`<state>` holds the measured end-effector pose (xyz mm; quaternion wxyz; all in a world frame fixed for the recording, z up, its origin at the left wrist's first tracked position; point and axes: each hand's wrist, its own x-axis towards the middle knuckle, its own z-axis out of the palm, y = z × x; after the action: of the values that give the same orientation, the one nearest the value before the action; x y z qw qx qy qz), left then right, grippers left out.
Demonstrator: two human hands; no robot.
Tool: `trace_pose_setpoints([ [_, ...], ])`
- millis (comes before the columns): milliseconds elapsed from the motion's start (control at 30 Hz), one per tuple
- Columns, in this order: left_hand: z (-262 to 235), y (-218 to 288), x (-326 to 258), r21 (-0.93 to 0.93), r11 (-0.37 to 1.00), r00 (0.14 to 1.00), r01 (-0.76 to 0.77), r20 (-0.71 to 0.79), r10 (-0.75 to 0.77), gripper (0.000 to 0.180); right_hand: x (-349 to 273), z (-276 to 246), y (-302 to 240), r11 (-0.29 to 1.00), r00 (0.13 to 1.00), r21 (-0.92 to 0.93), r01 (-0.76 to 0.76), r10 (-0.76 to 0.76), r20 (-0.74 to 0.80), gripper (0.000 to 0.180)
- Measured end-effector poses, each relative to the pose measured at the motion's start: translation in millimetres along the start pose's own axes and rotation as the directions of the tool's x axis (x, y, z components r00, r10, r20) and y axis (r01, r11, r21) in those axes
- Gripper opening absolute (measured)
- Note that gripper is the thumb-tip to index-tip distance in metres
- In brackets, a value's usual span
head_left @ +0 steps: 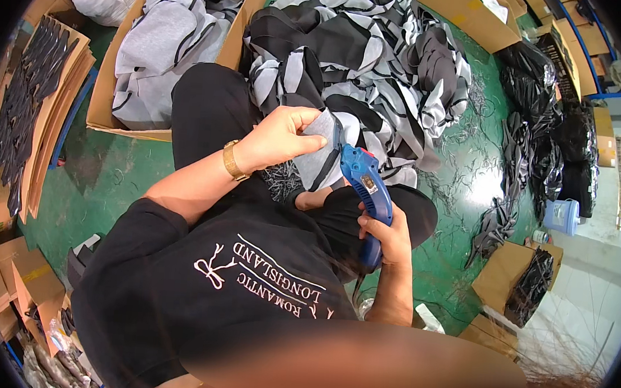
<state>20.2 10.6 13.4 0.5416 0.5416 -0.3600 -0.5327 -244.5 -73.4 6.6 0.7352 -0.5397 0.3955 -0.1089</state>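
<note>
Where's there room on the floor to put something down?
On the left: green floor is mostly bare between the cardboard stack, cloth-filled box and black sleeve. Ahead it's crowded by the cloth heap; right of that, thread scraps litter it.

Seated with both arms forward, one hand pinching, the other gripping.
The left forearm (pixel 191 184) slants up and inward from the bent elbow to the left wrist (pixel 236 160), which is nearly straight. The left hand (pixel 280 139) shows its back, with its thumb (pixel 310 145) and forefinger (pixel 304 115) brought together in a pinch at the front of the lap. The right forearm (pixel 394 295) rises steeply from below. The right hand (pixel 391 237) is lower and farther out, well apart from the left, its fingers curled round in a firm grip. The left knee (pixel 213 88) and right knee (pixel 415 213) are bent and spread apart.
</note>
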Motion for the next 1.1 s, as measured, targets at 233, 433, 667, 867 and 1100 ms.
trace_pose_setpoints([
  [233,-4,13,-5,0.049,0.999,0.999,0.015,0.049,-0.017,0.01,4,-2,0,1.0,0.999,0.017,-0.022,0.021,0.05,0.031],
  [433,-14,0,-2,0.175,0.984,0.992,-0.04,0.128,0.017,0.013,4,-2,-2,0.997,0.996,0.07,-0.038,0.033,0.079,0.031],
  [667,-14,-4,0,0.12,0.988,0.981,-0.093,0.183,0.07,0.023,4,-4,-3,0.997,0.994,0.055,-0.048,0.042,0.099,0.032],
  [867,-14,0,1,0.327,0.919,0.961,-0.222,0.23,0.15,0.026,7,-3,-1,0.998,0.996,0.046,-0.033,0.029,0.081,0.031],
  [1100,-20,7,-1,0.365,0.917,0.985,-0.159,0.121,0.122,0.025,32,3,-4,0.95,0.993,0.302,0.076,-0.1,0.064,0.038],
])
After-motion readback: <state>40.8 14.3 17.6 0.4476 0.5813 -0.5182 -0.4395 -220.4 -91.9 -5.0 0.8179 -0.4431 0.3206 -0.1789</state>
